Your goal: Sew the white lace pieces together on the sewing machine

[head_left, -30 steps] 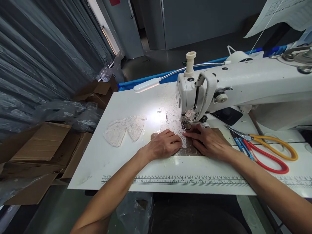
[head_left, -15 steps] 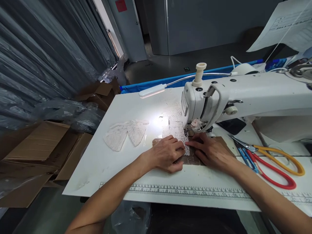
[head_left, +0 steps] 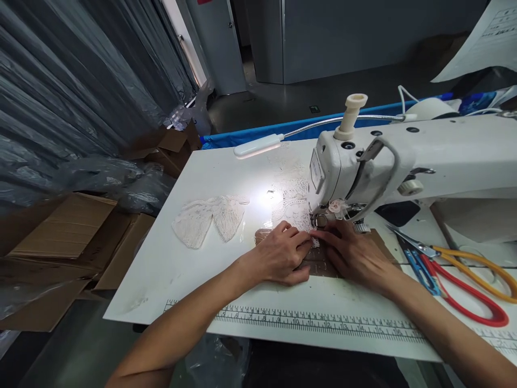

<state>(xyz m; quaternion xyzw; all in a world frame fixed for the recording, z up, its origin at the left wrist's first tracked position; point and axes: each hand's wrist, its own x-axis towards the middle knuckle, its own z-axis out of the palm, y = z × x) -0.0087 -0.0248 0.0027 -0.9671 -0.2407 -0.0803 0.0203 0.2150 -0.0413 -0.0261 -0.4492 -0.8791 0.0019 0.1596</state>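
White lace fabric [head_left: 297, 207] runs under the needle area of the white sewing machine [head_left: 335, 167], its near end over a brown template [head_left: 319, 265]. My left hand [head_left: 283, 253] rests on the template with curled fingers, thumb and fingertips pressed at the lace's near end. Just right of it, my right hand [head_left: 353, 253] lies over the template beside the presser foot, its index finger reaching left to the lace edge. The two hands' fingertips nearly meet. A separate lace piece with two cup shapes [head_left: 212, 218] lies flat to the left.
Orange-handled scissors [head_left: 476, 264], red-handled scissors [head_left: 468, 296] and a blue tool [head_left: 422, 272] lie to the right. A lit lamp [head_left: 258, 146] hangs over the table [head_left: 149, 291]. A printed ruler [head_left: 311, 323] follows the front edge. Cardboard boxes [head_left: 64, 226] stand at left.
The view has shifted, so the machine appears farther right. Less lace shows past the needle toward the front, and both hands remain at its near end.
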